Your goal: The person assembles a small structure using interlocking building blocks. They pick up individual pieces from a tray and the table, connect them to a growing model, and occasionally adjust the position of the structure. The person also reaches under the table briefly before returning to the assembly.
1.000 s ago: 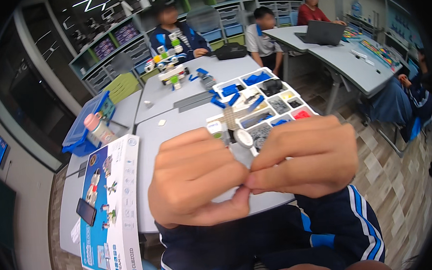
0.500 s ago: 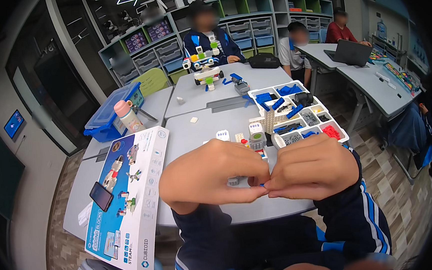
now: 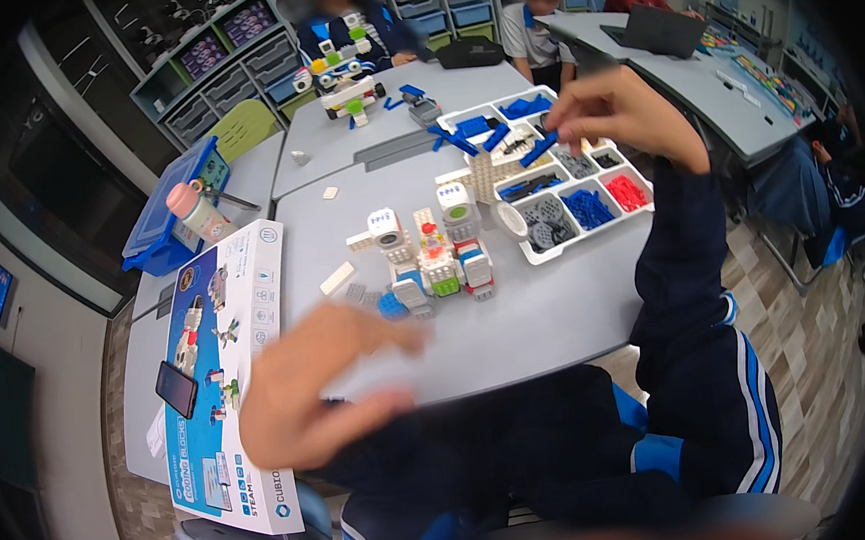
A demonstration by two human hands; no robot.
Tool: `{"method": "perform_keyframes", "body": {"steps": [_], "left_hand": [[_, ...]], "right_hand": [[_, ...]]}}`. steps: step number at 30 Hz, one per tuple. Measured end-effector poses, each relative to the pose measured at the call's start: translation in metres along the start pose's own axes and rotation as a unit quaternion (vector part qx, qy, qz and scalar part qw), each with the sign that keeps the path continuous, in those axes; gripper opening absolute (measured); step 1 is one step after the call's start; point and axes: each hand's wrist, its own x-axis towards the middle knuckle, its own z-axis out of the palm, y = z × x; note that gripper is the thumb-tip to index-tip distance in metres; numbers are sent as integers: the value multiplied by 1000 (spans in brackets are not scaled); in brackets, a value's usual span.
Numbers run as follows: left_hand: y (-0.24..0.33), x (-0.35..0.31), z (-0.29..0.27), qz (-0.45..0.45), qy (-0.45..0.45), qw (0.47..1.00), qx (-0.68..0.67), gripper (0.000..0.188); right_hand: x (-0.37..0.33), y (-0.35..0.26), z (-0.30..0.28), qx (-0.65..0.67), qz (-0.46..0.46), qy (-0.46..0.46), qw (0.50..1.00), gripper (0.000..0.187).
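My right hand [image 3: 627,116] reaches over the white parts tray [image 3: 563,246], its fingertips drawn together near a blue bar [image 3: 540,150]. Whatever they pinch, if anything, is too small to make out. Smeared by motion, my left hand [image 3: 310,384] hovers above the near side of the table, thumb and fingers apart and nothing visible between them. A block model [image 3: 439,257] of white cubes with red, blue and green pieces stands between my hands and the tray. Beside it lie a blue round piece [image 3: 392,305], grey plates [image 3: 362,295] and a white bar [image 3: 337,278].
On the left lies a large box [image 3: 270,311] with a phone [image 3: 176,389] on it. Behind are a pink-capped bottle [image 3: 198,212] and a blue bin [image 3: 163,224]. Another person sits across the table behind a wheeled block robot [image 3: 348,90].
My hands have parted: the right moved up and right over the tray, the left down and left. They no longer hold the small blue piece between them. The view has shifted, uncovering the block model.
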Motion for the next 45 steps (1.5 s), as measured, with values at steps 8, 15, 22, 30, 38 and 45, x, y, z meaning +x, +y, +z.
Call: {"method": "perform_keyframes", "body": {"steps": [8,15,22,30,38,45], "left_hand": [[-10,-79,89,339,-34,844,-415,21],[-25,-122,124,361,214,721,-552,26],[-33,-108,137,461,227,620,-593,30],[-41,-101,150,398,185,668,-601,27],[-52,-96,151,378,125,707,-585,34],[-57,-88,156,371,105,708,-592,33]], "right_hand": [[55,112,22,-126,-14,49,991,12],[58,150,29,-57,83,39,994,12],[47,143,11,39,153,12,987,20],[42,147,2,-11,219,-72,973,16],[50,151,22,-57,274,-92,955,17],[57,142,39,-168,222,-152,948,25]]}}
